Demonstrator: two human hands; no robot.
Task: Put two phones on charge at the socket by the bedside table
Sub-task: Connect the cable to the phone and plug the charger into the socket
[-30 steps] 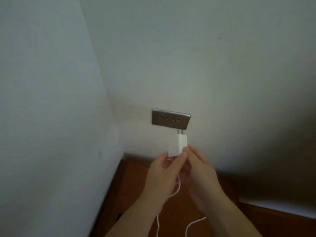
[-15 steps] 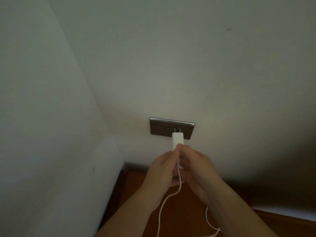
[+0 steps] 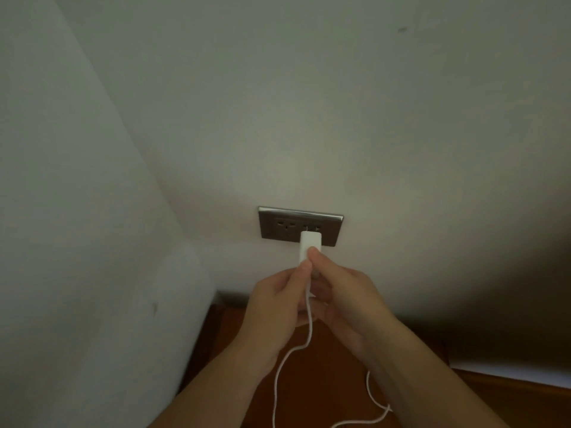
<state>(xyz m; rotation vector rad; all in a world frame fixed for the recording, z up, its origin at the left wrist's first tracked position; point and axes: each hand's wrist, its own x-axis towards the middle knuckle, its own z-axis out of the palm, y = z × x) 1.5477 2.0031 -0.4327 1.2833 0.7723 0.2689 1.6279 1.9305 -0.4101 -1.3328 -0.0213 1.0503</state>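
White charger (image 3: 310,246) sits against the socket (image 3: 300,226), lower right outlet, both hands (image 3: 312,307) pinching its base. Push squarely, I'd say, until flush, cable (image 3: 296,347) hanging slack below.

Dim room, dark shadow lower right, soft blur, wide-angle bending

The wall (image 3: 309,118) above and to the right of the socket plate (image 3: 272,225) is bare, so a hand could pass freely there. To the left, the side wall (image 3: 77,211) closes the corner in. The white charger (image 3: 309,245) covers the plate's lower right part; its left outlet is uncovered. Below, both hands and the trailing white cable (image 3: 284,366) crowd the space over the wooden tabletop (image 3: 324,381).
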